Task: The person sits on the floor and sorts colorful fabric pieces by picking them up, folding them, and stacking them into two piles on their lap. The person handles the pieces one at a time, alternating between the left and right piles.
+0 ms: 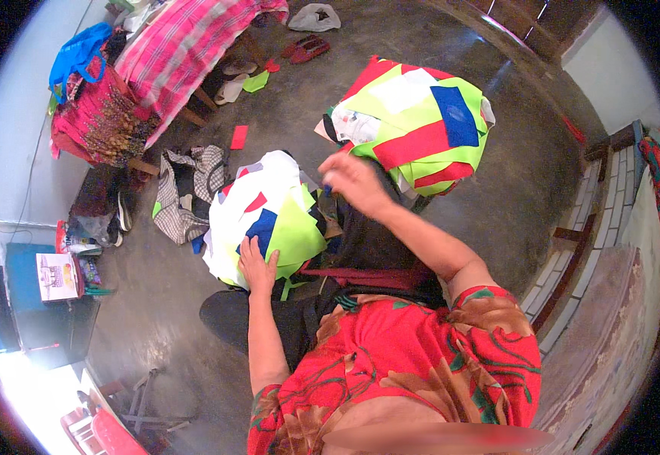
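My left hand [258, 267] lies flat and open on the near fabric stack [269, 216], pinning it. My right hand [353, 182], at one o'clock of it, looks pinched on something small; I can't tell what. I'd keep the stack pressed flat.

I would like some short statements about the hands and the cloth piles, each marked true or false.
1. The left hand lies flat on the near pile of cloth pieces. True.
2. The right hand rests on the floor. False: it is raised between the two piles.
3. The far pile has a blue piece on top. True.
4. Both piles lie on a table. False: they are on the floor.
5. The bed has a plain white cover. False: the cover is pink plaid.
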Tool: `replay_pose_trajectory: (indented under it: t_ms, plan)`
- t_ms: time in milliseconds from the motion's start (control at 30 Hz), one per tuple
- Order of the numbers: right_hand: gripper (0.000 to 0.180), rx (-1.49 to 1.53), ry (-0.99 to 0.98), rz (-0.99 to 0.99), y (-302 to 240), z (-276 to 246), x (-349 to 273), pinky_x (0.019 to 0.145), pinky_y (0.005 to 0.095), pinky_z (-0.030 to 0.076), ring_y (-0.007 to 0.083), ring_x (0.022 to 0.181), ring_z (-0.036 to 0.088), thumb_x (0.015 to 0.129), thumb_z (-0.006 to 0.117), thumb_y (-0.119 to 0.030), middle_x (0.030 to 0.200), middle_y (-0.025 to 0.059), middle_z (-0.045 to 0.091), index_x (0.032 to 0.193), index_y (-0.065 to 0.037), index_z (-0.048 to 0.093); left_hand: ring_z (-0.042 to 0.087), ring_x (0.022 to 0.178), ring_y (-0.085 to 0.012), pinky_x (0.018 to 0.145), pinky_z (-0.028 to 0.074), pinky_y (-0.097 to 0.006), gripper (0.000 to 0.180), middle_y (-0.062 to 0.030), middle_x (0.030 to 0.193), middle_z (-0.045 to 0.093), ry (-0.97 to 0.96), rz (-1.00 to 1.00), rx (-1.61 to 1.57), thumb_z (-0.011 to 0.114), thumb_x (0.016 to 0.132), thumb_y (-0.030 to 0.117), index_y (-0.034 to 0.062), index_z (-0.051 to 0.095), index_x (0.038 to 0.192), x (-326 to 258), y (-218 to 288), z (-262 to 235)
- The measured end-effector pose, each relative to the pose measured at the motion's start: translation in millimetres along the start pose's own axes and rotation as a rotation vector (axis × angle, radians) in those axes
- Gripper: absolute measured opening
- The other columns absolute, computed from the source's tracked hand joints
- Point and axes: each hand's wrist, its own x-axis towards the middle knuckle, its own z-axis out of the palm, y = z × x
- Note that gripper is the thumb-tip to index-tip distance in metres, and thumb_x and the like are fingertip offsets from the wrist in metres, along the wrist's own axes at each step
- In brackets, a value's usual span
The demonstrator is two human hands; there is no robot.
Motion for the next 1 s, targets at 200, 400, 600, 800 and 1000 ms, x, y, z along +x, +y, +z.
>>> replay_pose_trajectory:
  t_ms: [200, 400, 600, 800, 1000]
  plan:
    - [0.031, -1.003, 0.694, -0.315, -15.5, -155.5, 23.8, 0.087, 0.0396, 0.044, 0.0294, 0.100, 0.055, 0.074, 0.070, -0.007, 0.104, 0.0092, 0.059, 0.103, -0.010, 0.058, 0.030, 0.132, -0.0329, 0.105, 0.027, -0.048, 0.070, -0.0163, 0.141, 0.035, -0.003, -0.017, 0.010, 0.069, 0.078, 0.035, 0.0069, 0.038, 0.134, 0.7, 3.6, 0.2]
    - [0.035, -1.380, 0.833, -0.060, -3.8, -211.2, 16.2, 0.082, 0.0414, 0.046, 0.0316, 0.099, 0.055, 0.075, 0.072, -0.027, 0.103, 0.0107, 0.058, 0.103, -0.010, 0.058, 0.030, 0.132, -0.0321, 0.105, 0.026, -0.049, 0.069, -0.0159, 0.141, 0.034, 0.006, -0.008, -0.008, 0.069, 0.078, 0.035, 0.0066, 0.039, 0.134, 1.0, 2.3, 0.4]
    - [0.025, -1.240, 0.833, -0.230, 6.4, -228.8, 9.7, 0.076, 0.0411, 0.048, 0.0322, 0.088, 0.060, 0.080, 0.067, -0.024, 0.095, 0.0112, 0.063, 0.097, -0.008, 0.061, 0.030, 0.133, -0.0315, 0.105, 0.026, -0.049, 0.068, -0.0160, 0.141, 0.034, 0.014, -0.003, -0.033, 0.070, 0.078, 0.033, 0.0064, 0.040, 0.133, 0.1, 1.2, 0.5]
    - [0.019, -0.996, 0.915, -0.223, -26.5, -214.2, 8.3, 0.073, 0.0390, 0.049, 0.0307, 0.082, 0.063, 0.088, 0.059, -0.021, 0.089, 0.0140, 0.065, 0.099, -0.005, 0.062, 0.030, 0.133, -0.0313, 0.104, 0.027, -0.050, 0.068, -0.0159, 0.141, 0.034, 0.015, -0.022, -0.040, 0.070, 0.078, 0.033, 0.0060, 0.040, 0.132, 1.7, 3.6, -0.1]
    - [0.021, 0.444, 0.409, 0.012, -16.8, -96.3, 11.2, 0.081, 0.0326, 0.048, 0.0162, 0.088, 0.060, 0.093, 0.056, -0.022, 0.098, 0.0033, 0.064, 0.105, -0.006, 0.062, 0.032, 0.131, -0.0322, 0.103, 0.028, -0.051, 0.065, -0.0156, 0.139, 0.036, 0.023, -0.031, -0.071, 0.071, 0.077, 0.031, 0.0061, 0.043, 0.130, 2.2, 5.2, -3.9]
